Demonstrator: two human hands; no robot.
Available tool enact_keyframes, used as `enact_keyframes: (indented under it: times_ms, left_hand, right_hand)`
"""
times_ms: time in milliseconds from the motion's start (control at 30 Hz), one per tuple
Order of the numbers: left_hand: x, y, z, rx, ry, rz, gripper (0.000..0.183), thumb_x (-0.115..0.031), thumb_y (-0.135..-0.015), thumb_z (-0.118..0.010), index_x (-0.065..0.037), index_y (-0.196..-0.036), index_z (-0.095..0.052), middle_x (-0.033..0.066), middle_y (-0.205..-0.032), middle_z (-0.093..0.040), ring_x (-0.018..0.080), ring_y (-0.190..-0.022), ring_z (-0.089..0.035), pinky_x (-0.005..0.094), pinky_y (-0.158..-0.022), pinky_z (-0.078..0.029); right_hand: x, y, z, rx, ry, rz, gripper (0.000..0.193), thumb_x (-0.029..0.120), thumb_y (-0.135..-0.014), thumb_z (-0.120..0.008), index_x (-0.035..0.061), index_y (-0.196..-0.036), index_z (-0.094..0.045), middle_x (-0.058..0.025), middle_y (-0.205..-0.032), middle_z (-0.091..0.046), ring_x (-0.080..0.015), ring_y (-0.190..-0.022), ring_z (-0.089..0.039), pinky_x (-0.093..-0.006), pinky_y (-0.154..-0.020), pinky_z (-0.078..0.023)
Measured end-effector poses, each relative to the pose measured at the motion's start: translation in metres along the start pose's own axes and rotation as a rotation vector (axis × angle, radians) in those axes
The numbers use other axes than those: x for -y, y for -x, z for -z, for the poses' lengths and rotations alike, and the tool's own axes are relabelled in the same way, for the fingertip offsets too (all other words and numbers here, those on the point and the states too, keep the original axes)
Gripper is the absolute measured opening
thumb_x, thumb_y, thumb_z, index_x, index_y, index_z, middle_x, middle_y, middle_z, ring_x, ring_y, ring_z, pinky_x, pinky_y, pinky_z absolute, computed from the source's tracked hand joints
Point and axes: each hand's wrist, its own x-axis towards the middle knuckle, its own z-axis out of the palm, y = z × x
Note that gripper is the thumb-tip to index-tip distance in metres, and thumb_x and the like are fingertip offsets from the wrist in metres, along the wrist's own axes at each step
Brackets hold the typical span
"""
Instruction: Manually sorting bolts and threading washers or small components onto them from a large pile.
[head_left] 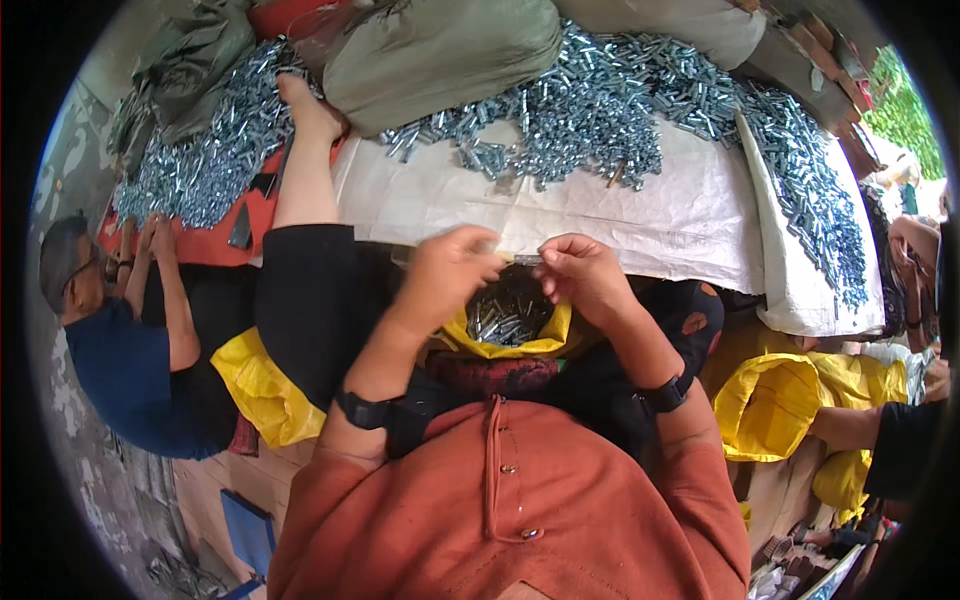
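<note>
Above the open yellow sack (515, 350), which holds loose small metal pieces (503, 318), my two hands face each other a little apart. My left hand (452, 272) is smeared by motion, its fingers pointing toward the right one; whether it holds anything I cannot make out. Thumb and forefinger of my right hand (583, 277) are pinched together, with the other fingers curled; anything in that pinch is too small to name. Just beyond both hands is the near edge of a white sheet (430, 205), with a heap of shiny metal cylinders (590, 100) on its far part.
A person (130, 340) works at the red-covered left end (215, 243) beside another metal heap (205, 160). A bare leg (305, 170) stretches onto the work surface. Stuffed grey-green sacks (445, 60) lie behind. On the right, another person's arm (845, 428) reaches to a yellow sack (768, 405).
</note>
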Motion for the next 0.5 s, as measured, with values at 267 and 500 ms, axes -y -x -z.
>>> enact_keyframes:
  times_ms: [267, 500]
  left_hand:
    - [-0.006, 0.101, 0.143, -0.888, -0.435, -0.071, 0.029, -0.011, -0.078, -0.065, 0.001, -0.104, -0.06, 0.0076, -0.091, -0.062, 0.0133, -0.082, -0.059, 0.0245, -0.074, -0.045]
    - [0.07, 0.1, 0.177, -0.784, 0.244, 0.041, 0.036, -0.026, -0.09, -0.049, 0.001, -0.113, -0.052, 0.0097, -0.111, -0.055, 0.0168, -0.102, -0.051, 0.0275, -0.089, -0.038]
  right_hand:
    - [-0.006, -0.005, 0.014, -0.158, 1.318, 0.615, 0.022, 0.019, -0.072, -0.067, 0.0121, -0.092, -0.064, -0.0085, -0.077, -0.06, -0.0269, -0.068, -0.06, -0.0359, -0.06, -0.048]
    - [-0.014, -0.04, 0.042, -0.287, 1.718, 0.57, 0.034, 0.026, -0.07, -0.069, 0.0136, -0.1, -0.06, -0.0093, -0.089, -0.056, -0.0289, -0.079, -0.059, -0.0377, -0.068, -0.048]
